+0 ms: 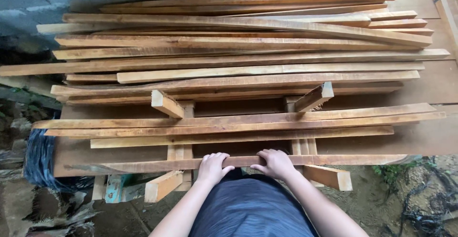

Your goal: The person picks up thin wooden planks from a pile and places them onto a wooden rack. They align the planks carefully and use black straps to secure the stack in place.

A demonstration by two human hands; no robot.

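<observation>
Here the nearest wooden slat (305, 160) lies crosswise along the front edge of a low wooden platform (71, 156), just ahead of the person's body, running from the left side of the platform almost to its right end. The left hand (213, 167) rests on top of it with the fingers curled over its far edge, closed on the wood. The right hand (275, 163) sits just beside the left on the same slat, fingers likewise wrapped over it. Two short angled blocks (163, 185) jut out beneath the slat, one under each forearm. Just beyond it, a small group of three long slats (238, 125) lies parallel across the platform. Behind those, two upright stubs (315, 96) stick up, and past them a large loose stack of slats (238, 41) fills the far half of the view. Dark plastic sheeting (38, 160) hangs at the platform's left end.
</observation>
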